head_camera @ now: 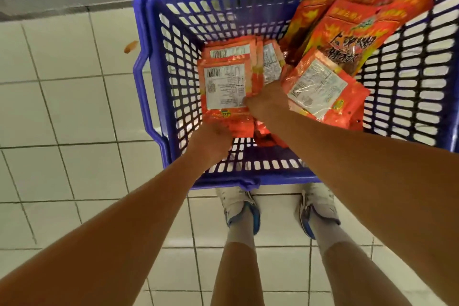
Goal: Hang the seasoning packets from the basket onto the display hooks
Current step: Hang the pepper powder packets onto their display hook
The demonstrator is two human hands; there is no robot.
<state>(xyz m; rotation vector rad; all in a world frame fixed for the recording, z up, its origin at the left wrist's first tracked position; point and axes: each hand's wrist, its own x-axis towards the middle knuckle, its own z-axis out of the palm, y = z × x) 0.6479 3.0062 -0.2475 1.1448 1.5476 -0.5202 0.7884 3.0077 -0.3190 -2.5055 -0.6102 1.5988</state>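
The blue basket [149,97] stands on the tiled floor [62,112] in front of the person's shoes [242,206], so both arms must reach straight down into it. The seasoning packets [226,87] lie in loose piles on its bottom: one stack, label side up, at about 9 o'clock from the basket's middle, a second pile [320,87] at about 3 o'clock, and bigger red bags [347,30] leaning on the far wall at about 1 o'clock. The left hand [211,141] is at the near edge of the 9 o'clock stack with its fingers under or around it, probably to lift several packets together. The right hand [265,102] is curled between the two piles, touching the stack's right edge; I cannot tell if it really pinches a packet. No display hooks are in view, so hanging is not yet begun. I judge this is the picking step.
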